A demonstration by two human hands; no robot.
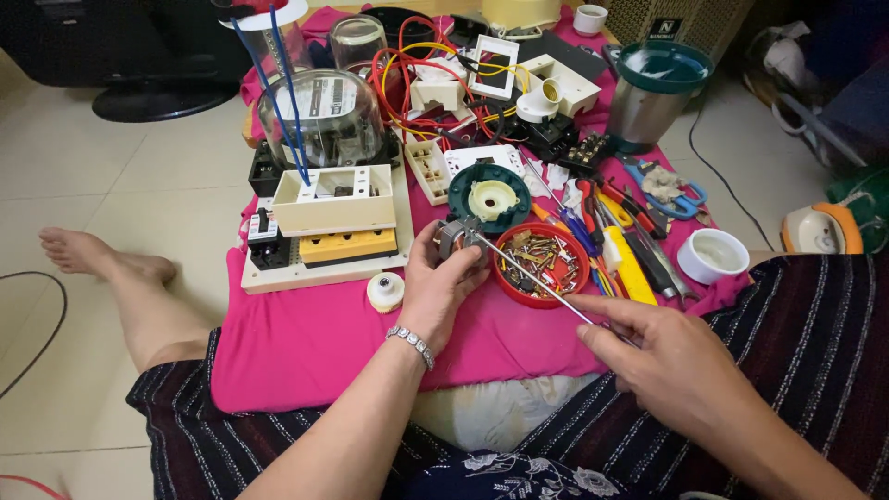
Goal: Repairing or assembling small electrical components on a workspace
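Note:
My left hand [435, 287] grips a small electric motor [457, 235] with a metal frame, held just above the pink cloth [306, 343]. My right hand [662, 356] holds a long thin screwdriver [532, 275] by its handle end, and its tip reaches the motor. Just behind the shaft sits a red round dish [507, 282] full of screws and small metal parts. A green round housing with a cream centre [490, 195] lies right behind the motor.
A board with a cream box, yellow block and black breaker [324, 231] lies left, behind a white knob [385, 291]. Glass meter covers [319, 116], tangled wires, sockets, pliers and screwdrivers [630, 231], a white cup [713, 256] and a metal blender jar [653, 93] crowd the cloth.

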